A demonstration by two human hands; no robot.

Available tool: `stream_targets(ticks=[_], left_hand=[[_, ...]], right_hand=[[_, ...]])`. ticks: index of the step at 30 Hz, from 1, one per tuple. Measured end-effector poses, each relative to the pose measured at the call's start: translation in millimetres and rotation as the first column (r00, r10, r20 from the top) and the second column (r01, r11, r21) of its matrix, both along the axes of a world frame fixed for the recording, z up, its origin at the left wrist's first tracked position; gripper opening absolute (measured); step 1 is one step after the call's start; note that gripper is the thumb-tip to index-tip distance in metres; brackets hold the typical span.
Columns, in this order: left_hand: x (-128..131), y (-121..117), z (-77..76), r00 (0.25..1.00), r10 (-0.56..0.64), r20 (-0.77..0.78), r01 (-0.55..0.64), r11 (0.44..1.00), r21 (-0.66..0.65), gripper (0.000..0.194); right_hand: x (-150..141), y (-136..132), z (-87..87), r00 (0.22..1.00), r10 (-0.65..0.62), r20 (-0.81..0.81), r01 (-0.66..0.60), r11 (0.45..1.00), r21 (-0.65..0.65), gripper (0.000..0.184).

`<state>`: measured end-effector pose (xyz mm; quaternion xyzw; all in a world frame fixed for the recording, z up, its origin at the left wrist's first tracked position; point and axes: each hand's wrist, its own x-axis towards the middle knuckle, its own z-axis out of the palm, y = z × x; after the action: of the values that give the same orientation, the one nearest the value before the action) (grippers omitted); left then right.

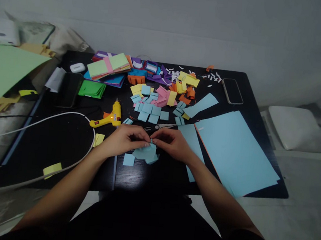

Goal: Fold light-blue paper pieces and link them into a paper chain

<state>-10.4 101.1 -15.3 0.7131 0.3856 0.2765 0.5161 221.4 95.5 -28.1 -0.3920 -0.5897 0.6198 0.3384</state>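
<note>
My left hand and my right hand meet over the front middle of the dark table. Both are closed in a pinch on a small light blue paper piece, mostly covered by the fingertips. Beneath it lie several more light blue paper pieces, partly overlapping. One square blue paper rests by itself just left of them. Scissors with dark handles lie right behind my hands. Farther back is a cluster of folded blue paper squares.
A yellow glue gun stands left of my hands, near a looping white cable. Large blue sheets cover the table's right side. Stacked coloured papers, paper scraps, a green bundle and a phone lie toward the back.
</note>
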Motion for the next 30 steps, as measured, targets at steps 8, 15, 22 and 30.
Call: stream_targets(ticks=[8,15,22,30], left_hand=[[2,-1,4.8,0.998,0.038,-0.041,-0.037,0.999,0.015,0.012],[3,-2,2.0,0.998,0.053,0.016,-0.051,0.996,-0.076,0.013],[4,-1,-4.5,0.992,0.112,0.052,-0.103,0.983,-0.154,0.022],[4,-1,-2.2,0.997,-0.002,0.075,0.018,0.976,-0.217,0.018]], right_hand=[[2,0,-1.8,1.000,0.012,0.005,-0.013,0.999,0.037,0.020],[2,-1,-1.8,1.000,-0.006,-0.022,0.007,0.999,0.053,0.017],[8,1,8.5,0.994,0.096,0.056,-0.109,0.936,0.336,0.025],[9,0,8.2,0.967,0.169,0.189,-0.239,0.855,0.460,0.029]])
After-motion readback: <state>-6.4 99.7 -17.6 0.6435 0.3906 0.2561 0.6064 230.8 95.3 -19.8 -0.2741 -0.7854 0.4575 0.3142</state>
